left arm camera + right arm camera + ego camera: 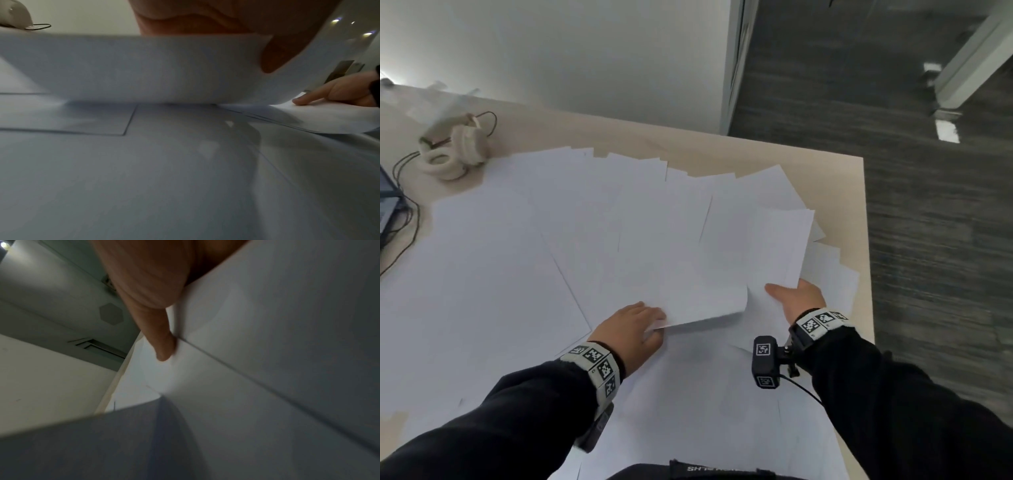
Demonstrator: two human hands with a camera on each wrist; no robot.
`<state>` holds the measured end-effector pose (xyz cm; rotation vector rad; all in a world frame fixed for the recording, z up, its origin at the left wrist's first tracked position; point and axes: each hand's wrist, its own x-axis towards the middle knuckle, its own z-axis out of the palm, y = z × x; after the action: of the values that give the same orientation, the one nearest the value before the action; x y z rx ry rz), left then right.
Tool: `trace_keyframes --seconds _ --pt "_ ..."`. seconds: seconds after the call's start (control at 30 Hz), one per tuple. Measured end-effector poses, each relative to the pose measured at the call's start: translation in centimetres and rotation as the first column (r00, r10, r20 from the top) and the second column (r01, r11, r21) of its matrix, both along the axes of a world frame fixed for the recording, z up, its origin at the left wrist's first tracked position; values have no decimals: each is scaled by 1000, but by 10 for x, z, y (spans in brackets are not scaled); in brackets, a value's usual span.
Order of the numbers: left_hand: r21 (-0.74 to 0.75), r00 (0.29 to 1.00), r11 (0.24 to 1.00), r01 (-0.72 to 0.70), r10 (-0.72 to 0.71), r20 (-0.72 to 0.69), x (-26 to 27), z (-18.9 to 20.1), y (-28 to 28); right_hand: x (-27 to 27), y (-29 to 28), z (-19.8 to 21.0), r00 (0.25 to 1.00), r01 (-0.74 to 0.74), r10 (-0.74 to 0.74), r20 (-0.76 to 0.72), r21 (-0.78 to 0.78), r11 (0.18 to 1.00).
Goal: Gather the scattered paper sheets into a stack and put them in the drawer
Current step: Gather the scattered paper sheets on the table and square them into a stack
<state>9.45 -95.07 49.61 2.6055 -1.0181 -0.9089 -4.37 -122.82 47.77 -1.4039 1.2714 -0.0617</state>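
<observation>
Several white paper sheets point(592, 219) lie spread and overlapping over most of the beige table point(688, 144). My left hand point(654, 322) pinches the near corner of one lifted sheet point(698, 294), which curls up off the pile; the left wrist view shows this sheet point(144, 68) bent upward. My right hand point(787, 291) holds a few sheets point(777, 246) near the table's right edge, with the thumb on top and the fingers hidden beneath. The right wrist view shows the thumb point(162, 345) lying on the paper point(267, 321). No drawer is in view.
Cream headphones point(452, 150) with a dark cable sit at the table's far left. Beside them is the corner of a laptop point(387, 195). The table's right edge point(865, 240) drops to dark carpet point(935, 246). A white wall stands behind the table.
</observation>
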Motion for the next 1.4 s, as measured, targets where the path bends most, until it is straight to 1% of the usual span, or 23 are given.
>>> trace_keyframes --seconds 0.07,0.13,0.23,0.3,0.4,0.47,0.53,0.6,0.67,0.73,0.8,0.87,0.9,0.93,1.0,1.07,1.13,1.23,1.33,1.4 --pt "-14 1000 1000 9 -9 -23 1 6 -3 0 5 3 1000 -28 28 4 -23 999" --pt "-31 999 999 -25 25 -21 2 12 -8 -9 6 5 999 -37 37 -1 -56 998" --pt "-73 982 981 -180 175 -66 3 19 -20 -33 5 7 998 -58 56 -29 -87 994" --pt "-113 961 957 -269 258 -100 2 22 -34 -49 8 8 996 -63 59 -62 -70 996" --pt "-120 936 936 -330 309 -167 -7 27 -62 -66 19 7 990 -95 92 -110 -14 995" --pt "-108 946 952 -287 263 -191 -20 30 -79 -72 32 12 988 -108 109 -113 21 994" --pt "-74 964 978 -194 176 -198 -38 32 -92 -76 45 14 988 -107 110 -105 41 993" --pt "-35 972 995 -95 85 -219 -58 29 -98 -78 58 19 996 -75 79 -51 73 994" --pt "14 962 1000 -11 14 -272 -76 22 -96 -80 70 26 999 -41 43 -9 154 987" --pt "47 945 995 84 -64 -321 -89 17 -91 -82 77 30 999 -48 51 -9 194 980" --pt "35 920 985 168 -144 -365 -94 13 -85 -83 81 29 998 -57 59 -3 161 985" --pt "-23 902 986 166 -161 -400 -91 10 -78 -82 82 20 997 -63 66 -46 60 996" --pt "-59 910 988 144 -156 -383 -87 8 -73 -84 82 15 995 -75 76 -72 18 997" --pt "-102 931 988 116 -143 -335 -80 6 -67 -86 82 10 991 -95 94 -97 -12 995" --pt "-164 977 985 50 -83 -197 -65 -3 -53 -92 81 4 985 -97 90 -145 -36 995" --pt "-134 993 989 -60 45 -110 -49 -9 -40 -101 80 5 991 -62 55 -124 -52 997" --pt "-50 991 992 -117 114 -65 -39 -11 -28 -113 79 8 995 1 -8 -102 -62 998" --pt "6 998 998 -68 68 10 -37 -13 -13 -137 74 14 985 84 -99 -139 -110 990" --pt "62 996 996 65 -69 53 -49 -18 -1 -163 65 16 955 202 -240 -173 -210 957" --pt "103 987 984 145 -152 61 -62 -22 4 -181 58 18 927 248 -306 -215 -261 933"
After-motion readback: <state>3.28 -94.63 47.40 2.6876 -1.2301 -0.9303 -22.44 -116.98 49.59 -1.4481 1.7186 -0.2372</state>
